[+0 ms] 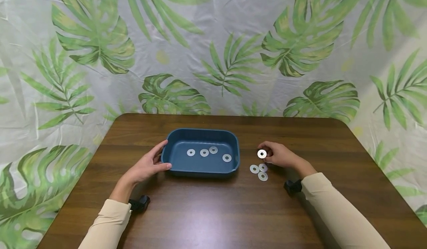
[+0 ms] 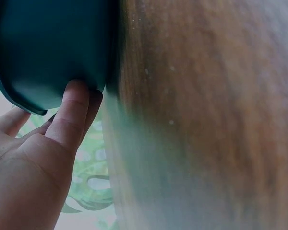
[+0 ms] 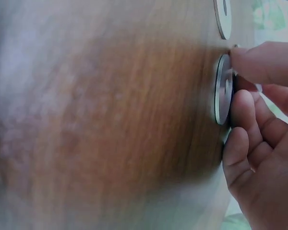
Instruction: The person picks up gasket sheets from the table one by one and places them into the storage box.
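Note:
A blue rectangular tray (image 1: 200, 174) stands on the table. My left hand (image 1: 148, 165) grips its left end, the thumb by the front corner and the fingers reaching toward the back corner. In the left wrist view, the thumb (image 2: 73, 108) presses against the outer wall. Several flat metal washers, among them one washer (image 1: 227, 158) near the right wall, lie inside the tray. To the right of the tray, my right hand (image 1: 279, 154) pinches a bright washer (image 1: 261, 154) at its fingertips. Just below that hand, three washers lie close together, one washer (image 1: 262, 176) nearest me.
The dark wooden table (image 1: 207, 212) has rounded far corners. Behind it hangs a pale cloth (image 1: 233, 104) printed with green leaves. A black wrist strap (image 1: 139, 203) is on the left wrist, and another black strap (image 1: 293, 186) on the right.

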Available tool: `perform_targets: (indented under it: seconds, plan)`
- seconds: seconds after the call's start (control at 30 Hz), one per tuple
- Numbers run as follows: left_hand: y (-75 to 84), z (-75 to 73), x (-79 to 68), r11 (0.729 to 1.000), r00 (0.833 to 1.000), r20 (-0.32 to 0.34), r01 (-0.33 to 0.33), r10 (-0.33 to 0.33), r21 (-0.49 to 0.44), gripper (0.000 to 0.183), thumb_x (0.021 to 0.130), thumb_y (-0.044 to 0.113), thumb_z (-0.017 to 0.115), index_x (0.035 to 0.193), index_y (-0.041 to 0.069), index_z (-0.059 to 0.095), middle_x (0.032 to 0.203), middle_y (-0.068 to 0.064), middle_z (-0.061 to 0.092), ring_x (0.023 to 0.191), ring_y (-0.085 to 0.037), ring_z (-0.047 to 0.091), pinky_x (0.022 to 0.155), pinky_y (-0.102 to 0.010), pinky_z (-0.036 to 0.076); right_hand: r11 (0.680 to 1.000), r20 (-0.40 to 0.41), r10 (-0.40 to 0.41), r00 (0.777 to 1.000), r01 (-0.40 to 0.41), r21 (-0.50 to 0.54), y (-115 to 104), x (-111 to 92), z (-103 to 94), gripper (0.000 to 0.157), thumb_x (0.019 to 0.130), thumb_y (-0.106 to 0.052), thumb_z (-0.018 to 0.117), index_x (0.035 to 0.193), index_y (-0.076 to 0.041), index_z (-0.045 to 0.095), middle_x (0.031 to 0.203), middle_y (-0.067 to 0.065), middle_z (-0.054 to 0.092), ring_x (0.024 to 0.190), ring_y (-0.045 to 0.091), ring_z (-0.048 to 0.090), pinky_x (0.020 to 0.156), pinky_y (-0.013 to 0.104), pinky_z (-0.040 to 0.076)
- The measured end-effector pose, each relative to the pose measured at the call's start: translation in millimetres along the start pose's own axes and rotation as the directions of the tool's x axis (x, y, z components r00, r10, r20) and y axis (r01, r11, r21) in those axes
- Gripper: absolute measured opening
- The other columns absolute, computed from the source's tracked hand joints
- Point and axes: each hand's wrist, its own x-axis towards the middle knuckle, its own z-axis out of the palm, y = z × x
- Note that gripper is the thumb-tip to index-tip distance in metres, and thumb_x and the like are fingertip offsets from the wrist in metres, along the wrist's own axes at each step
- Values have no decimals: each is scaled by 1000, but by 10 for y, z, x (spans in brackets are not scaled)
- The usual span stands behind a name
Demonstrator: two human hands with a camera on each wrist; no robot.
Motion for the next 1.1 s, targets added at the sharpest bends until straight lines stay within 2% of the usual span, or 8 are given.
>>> perform_targets:
  seconds: [0.5, 0.73, 1.1]
  plan:
    - [-7, -3, 2, 1000, 1000, -1, -10, 10, -4, 88, 95, 19, 68, 160, 9, 9, 163, -29, 12, 147, -49, 27, 111, -56, 39, 1000, 5, 9, 1000, -9, 1, 34, 38, -25, 32, 87, -3, 68, 119, 0, 64, 90, 7, 66, 76, 12, 57, 67, 26, 48]
    - [-7, -3, 14, 1000, 1000, 0, -19, 19, -5, 88, 95, 18, 68, 160, 9, 10, 163, -29, 12, 147, -50, 27, 111, -56, 39, 999, 25, 24, 999, -25, 37, 15, 52, -89, 30, 88, -4, 68, 117, 1, 64, 93, 9, 68, 79, 11, 60, 69, 27, 48]
    - [2, 1, 16, 1000, 1000, -4, -15, 15, -8, 88, 95, 18, 68, 160, 9, 9, 163, -30, 12, 147, -50, 26, 111, -56, 38, 994, -4, -3, 1000, 4, 105, -30, 94, -141, 31, 89, -5, 70, 119, 2, 63, 96, 14, 69, 79, 11, 59, 69, 24, 49]
